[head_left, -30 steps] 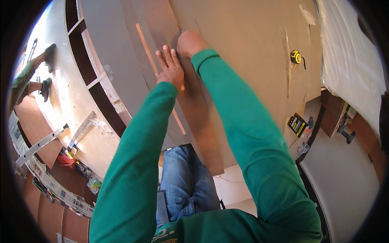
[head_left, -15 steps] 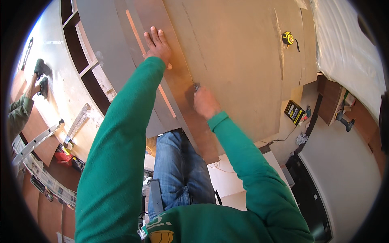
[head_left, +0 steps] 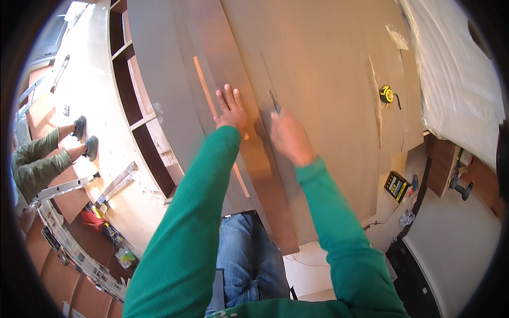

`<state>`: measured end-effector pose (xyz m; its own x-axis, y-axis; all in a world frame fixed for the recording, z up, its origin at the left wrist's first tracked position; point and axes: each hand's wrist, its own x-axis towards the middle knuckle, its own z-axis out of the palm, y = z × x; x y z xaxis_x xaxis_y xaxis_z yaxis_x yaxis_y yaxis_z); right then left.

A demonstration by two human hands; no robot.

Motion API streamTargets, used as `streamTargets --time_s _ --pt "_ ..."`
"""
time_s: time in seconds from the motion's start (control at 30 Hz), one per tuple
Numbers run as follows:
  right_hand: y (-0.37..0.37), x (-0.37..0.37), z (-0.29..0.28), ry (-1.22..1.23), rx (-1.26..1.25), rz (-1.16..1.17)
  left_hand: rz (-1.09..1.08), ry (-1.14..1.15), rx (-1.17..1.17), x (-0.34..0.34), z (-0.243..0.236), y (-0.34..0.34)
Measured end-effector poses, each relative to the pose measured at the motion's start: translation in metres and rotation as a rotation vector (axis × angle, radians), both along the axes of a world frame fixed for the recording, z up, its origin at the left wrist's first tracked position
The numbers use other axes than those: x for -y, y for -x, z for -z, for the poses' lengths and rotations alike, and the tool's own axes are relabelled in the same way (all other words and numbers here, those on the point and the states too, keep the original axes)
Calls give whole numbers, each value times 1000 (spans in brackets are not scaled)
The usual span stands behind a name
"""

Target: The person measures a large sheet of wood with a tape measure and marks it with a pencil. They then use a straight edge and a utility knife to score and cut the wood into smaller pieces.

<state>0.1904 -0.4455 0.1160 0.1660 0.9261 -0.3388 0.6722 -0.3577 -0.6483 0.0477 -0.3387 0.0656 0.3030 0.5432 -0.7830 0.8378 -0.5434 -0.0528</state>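
Note:
A long brown strip (head_left: 260,159) lies on a large grey-brown sheet (head_left: 328,106). My left hand (head_left: 232,114) presses flat on the strip, its fingers stretched out and pointing away from me. Just right of the strip's edge, my right hand (head_left: 291,137) is closed around a slim tool that looks like a utility knife (head_left: 274,100). Its dark tip sticks out beyond my fingers, above the sheet; whether it touches is unclear. A faint dark line runs along the sheet beyond the tip. Most of the handle is hidden in my fist.
A yellow-black tape measure (head_left: 388,94) rests on the sheet at the right. Beyond it are clear plastic sheeting (head_left: 450,69), a black-yellow box (head_left: 396,186) and a drill (head_left: 461,188). An open wooden frame (head_left: 130,90) runs left; another person's legs (head_left: 45,153) and a ladder (head_left: 63,188) are farther left.
My right hand has moved away from me along the sheet and slightly right of the strip's edge, with the knife. My left hand stays on the strip; the whole view has shifted.

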Motion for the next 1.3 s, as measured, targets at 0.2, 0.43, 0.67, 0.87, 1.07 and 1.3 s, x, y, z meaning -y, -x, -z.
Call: streamTargets --time_s 0.2,0.43,0.67,0.87,1.07,1.3 --pt "8 -151 63 -18 10 139 20 43 14 -2 -4 -1" --pt "14 -198 86 153 -27 175 -1 108 -1 -9 -11 -4" --pt "7 -214 81 263 -50 31 -30 107 44 -9 -7 2" --pt "-2 -220 99 245 203 -292 -40 93 65 -8 -9 -1" --pt "3 -187 99 299 256 -270 22 81 11 -8 -15 -10" --pt "27 -76 66 428 46 -118 46 -34 -18 3 7 0"
